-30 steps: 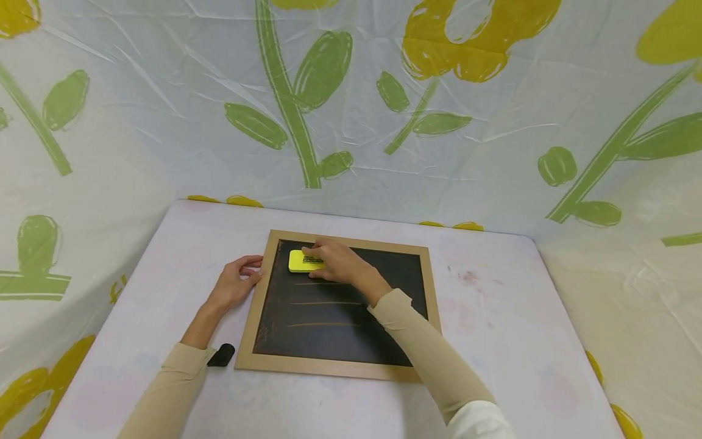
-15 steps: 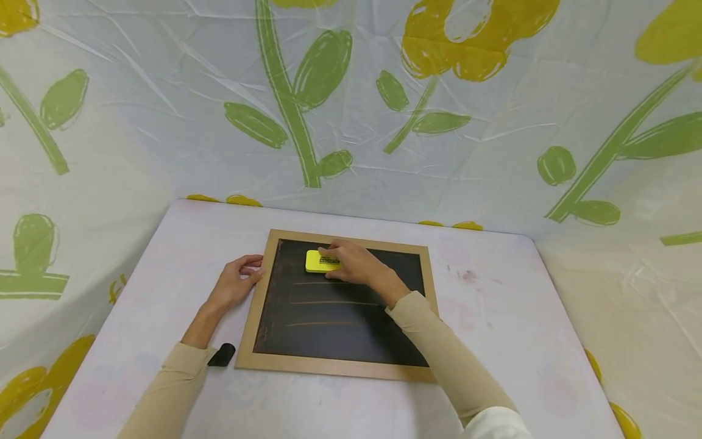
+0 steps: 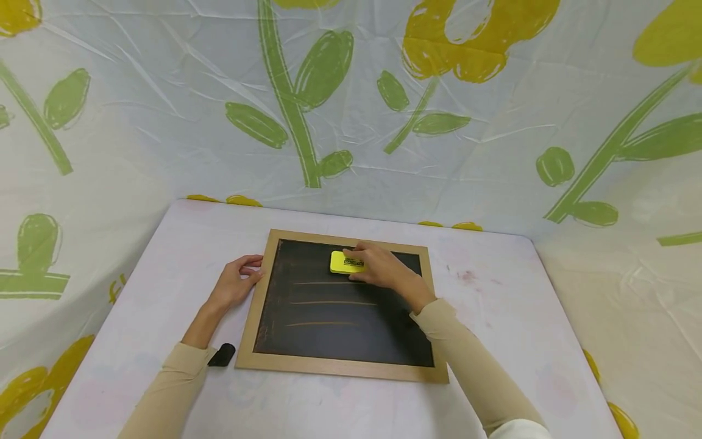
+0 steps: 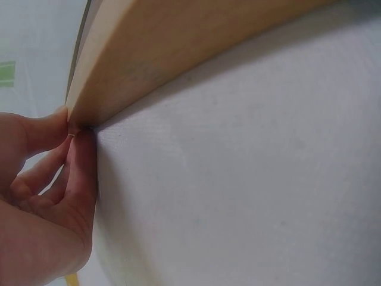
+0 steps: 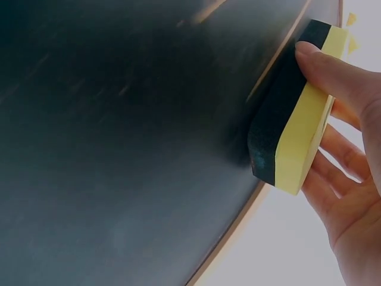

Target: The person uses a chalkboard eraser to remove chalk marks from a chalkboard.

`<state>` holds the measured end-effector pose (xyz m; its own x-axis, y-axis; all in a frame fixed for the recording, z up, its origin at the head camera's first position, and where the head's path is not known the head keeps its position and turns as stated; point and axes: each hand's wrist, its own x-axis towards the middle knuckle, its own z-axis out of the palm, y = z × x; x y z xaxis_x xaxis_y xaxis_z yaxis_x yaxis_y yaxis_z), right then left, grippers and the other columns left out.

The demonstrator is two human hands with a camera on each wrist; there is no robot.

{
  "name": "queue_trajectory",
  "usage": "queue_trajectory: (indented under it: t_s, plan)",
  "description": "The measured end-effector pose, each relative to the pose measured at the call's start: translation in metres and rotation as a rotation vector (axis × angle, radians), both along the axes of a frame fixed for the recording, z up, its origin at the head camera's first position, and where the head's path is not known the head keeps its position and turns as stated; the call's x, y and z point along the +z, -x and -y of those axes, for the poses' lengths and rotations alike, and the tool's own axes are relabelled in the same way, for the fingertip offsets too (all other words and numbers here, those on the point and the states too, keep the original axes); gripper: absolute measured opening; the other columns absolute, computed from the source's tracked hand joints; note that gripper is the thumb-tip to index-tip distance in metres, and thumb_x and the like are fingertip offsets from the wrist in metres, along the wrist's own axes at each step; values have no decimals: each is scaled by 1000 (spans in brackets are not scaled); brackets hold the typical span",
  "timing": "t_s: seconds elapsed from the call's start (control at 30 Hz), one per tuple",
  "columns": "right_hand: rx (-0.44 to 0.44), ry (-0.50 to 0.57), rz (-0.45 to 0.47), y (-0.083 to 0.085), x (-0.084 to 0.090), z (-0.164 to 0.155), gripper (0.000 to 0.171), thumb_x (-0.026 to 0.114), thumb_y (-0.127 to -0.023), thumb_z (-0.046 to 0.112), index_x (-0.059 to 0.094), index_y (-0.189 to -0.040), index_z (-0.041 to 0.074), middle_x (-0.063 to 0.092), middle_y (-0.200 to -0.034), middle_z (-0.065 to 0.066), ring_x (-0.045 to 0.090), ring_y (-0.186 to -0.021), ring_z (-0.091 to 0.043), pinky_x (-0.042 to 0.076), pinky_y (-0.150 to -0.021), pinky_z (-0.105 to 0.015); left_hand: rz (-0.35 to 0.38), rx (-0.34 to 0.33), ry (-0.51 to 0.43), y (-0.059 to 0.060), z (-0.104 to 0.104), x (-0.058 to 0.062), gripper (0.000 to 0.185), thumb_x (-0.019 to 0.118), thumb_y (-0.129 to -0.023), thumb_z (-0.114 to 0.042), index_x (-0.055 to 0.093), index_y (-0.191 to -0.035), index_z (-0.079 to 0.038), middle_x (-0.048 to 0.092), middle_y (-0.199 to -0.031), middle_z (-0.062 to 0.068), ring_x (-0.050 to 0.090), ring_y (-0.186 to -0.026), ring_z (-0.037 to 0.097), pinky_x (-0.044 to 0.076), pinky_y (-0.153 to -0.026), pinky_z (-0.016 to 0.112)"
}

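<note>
Gripping a yellow eraser (image 3: 339, 262) between thumb and fingers, a person's right hand (image 3: 381, 265) holds it by its right end. The eraser is on the far part of a blackboard (image 3: 329, 341), roughly midway between left and right, its dark pad turned toward the surface. The left hand (image 3: 233, 283) touches the board's left side near the far corner with thumb and fingertips; whether they truly pinch it, I cannot tell.

To wipe well, I would say, keep the pad flat, press evenly and overlap each pass, with the left hand bracing the board so it cannot slide.

Nearer than the eraser, three thin orange lines (image 3: 329, 302) run left to right, with faint smudges toward the left. The closest thing to a container is the pale wooden frame (image 3: 329, 364), which encloses the dark surface and those marks.

At the left, beside the beige left sleeve (image 3: 170, 390), lies a small black object (image 3: 222, 355) I cannot identify. All rests on a white-covered table (image 3: 504, 341) before a flower-printed cloth (image 3: 208, 152).
</note>
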<state>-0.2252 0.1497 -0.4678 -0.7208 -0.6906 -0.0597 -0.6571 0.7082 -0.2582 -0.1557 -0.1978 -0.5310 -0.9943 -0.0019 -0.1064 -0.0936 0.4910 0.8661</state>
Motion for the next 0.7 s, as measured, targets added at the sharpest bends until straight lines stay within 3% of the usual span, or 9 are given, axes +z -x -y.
queue_trajectory:
  t_s: [0.4,0.7]
  plan:
    - [-60,4,6,-4,4,-33,65,85,-87,26,60,-144,7,64,-121,-16,58,-95,-23,53,-87,-39,-17,-4,2,2,1,0,43,64,-102,-12,55,-141,4,63,-130,24,63,-110,35,49,-87,39]
    - [-63,69,-21,-6,7,-42,68,85,-86,29,59,-144,4,64,-130,-20,63,-111,-33,52,-95,-48,-19,-10,6,5,1,-2,44,64,-102,-13,55,-141,5,63,-130,24,63,-110,36,49,-88,39]
